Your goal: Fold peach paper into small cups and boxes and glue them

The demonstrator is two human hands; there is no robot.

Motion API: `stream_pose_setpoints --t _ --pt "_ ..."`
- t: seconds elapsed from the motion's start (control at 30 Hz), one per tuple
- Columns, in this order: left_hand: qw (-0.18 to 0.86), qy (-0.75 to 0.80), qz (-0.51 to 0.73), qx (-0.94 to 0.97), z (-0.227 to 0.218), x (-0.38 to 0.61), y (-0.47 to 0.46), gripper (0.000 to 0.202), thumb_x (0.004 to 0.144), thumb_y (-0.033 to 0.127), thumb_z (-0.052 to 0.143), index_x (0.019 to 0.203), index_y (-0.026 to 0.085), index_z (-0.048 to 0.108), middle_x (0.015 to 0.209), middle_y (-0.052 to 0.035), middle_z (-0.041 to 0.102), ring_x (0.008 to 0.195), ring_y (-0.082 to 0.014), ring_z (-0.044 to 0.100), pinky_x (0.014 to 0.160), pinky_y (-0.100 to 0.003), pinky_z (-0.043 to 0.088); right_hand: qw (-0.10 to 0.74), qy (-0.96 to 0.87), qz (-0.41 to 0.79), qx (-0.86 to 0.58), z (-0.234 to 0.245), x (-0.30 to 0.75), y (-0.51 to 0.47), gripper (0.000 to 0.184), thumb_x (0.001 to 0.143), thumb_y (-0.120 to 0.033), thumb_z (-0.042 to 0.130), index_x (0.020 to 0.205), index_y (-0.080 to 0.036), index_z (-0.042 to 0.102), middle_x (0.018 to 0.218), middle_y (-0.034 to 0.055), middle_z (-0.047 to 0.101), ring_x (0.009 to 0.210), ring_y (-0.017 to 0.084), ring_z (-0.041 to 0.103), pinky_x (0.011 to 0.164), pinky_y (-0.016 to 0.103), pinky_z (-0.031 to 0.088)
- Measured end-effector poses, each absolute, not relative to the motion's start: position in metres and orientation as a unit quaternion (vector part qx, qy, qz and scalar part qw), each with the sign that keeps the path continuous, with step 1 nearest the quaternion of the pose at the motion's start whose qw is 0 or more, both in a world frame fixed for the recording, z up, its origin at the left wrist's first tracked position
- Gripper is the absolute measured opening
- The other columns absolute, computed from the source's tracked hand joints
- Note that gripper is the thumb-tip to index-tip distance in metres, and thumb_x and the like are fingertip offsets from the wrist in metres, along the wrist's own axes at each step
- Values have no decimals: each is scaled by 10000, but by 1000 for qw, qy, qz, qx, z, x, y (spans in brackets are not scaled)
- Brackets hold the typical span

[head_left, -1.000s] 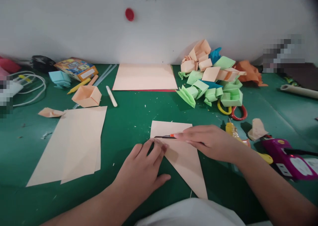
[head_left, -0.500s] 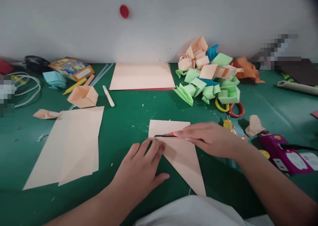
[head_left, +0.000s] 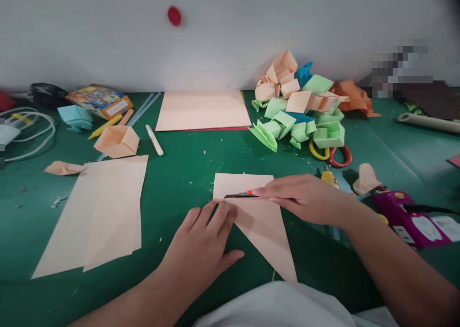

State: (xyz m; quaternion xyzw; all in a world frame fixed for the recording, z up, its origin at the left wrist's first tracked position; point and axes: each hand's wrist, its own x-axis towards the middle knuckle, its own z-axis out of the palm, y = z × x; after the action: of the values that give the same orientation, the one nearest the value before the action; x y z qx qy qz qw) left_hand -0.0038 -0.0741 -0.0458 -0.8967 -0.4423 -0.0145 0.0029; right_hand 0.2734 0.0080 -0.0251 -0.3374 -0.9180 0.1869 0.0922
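Pressure from the flat left hand (head_left: 203, 248) should pin the paper (head_left: 266, 233) by the table (head_left: 187, 174) front edge while the right hand (head_left: 305, 197), pinching the knife (head_left: 237, 195), cuts slowly.

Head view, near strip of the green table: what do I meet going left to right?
Loose stack of flat peach paper sheets → left hand → right hand gripping a slim black-and-orange cutter → purple plastic tool.

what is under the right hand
A cutter: its blade end pokes out past the right hand, lying on the folded peach paper. The hand covers the rest of the cutter.
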Motion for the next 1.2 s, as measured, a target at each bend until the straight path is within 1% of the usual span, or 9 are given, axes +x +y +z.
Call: stream_pose_setpoints --t 0.13,0.3,0.4,0.6,0.77,1.03,1.2 --pt "12 -440 -11 -898 -46 -4 -74 624 923 601 595 1365 160 612 1385 -143 615 1243 -329 569 937 -451 462 98 -916 188 -342 -24 274 7 449 1004 -167 482 1375 -371 633 1295 -60 721 1151 172 701 941 290 584" --pt "23 -442 -17 -897 -45 -3 -73 623 920 595 604 1363 156 614 1376 -122 636 1238 -312 576 923 -443 467 90 -920 180 -338 -23 276 8 445 1018 -165 450 1368 -367 638 1313 -71 708 1176 166 687 980 296 566" --pt "28 -440 -20 -897 -45 -3 -73 626 919 594 608 1370 160 610 1368 -117 643 1232 -304 581 925 -440 463 84 -919 185 -338 -22 277 8 436 1026 -178 447 1369 -368 636 1323 -81 701 1184 161 682 972 287 566" --pt "44 -438 -17 -898 -44 -5 -72 617 936 587 581 1382 162 601 1370 -113 647 1212 -297 588 871 -421 464 97 -918 196 -331 -18 276 10 430 1021 -181 444 1353 -358 652 1288 -87 719 1158 167 697 938 298 583" --pt "47 -433 -21 -900 -44 -6 -73 600 948 576 564 1384 166 602 1372 -98 651 1211 -289 591 863 -421 464 109 -913 205 -335 -17 277 10 420 1019 -194 465 1338 -383 662 1278 -91 722 1137 165 708 937 286 579" --pt "47 -433 -20 -900 -46 -6 -72 580 971 580 519 1390 187 601 1381 -98 650 1227 -289 580 885 -417 449 69 -908 222 -350 -15 281 13 411 1039 -247 417 1362 -351 649 1328 -72 696 1189 196 681 972 342 557" --pt "50 -432 -27 -900 -46 -6 -72 587 960 577 540 1383 176 606 1357 -97 661 1213 -290 585 878 -423 448 65 -905 219 -358 -14 282 13 419 1029 -239 426 1353 -381 651 1306 -81 709 1161 196 694 941 332 563"
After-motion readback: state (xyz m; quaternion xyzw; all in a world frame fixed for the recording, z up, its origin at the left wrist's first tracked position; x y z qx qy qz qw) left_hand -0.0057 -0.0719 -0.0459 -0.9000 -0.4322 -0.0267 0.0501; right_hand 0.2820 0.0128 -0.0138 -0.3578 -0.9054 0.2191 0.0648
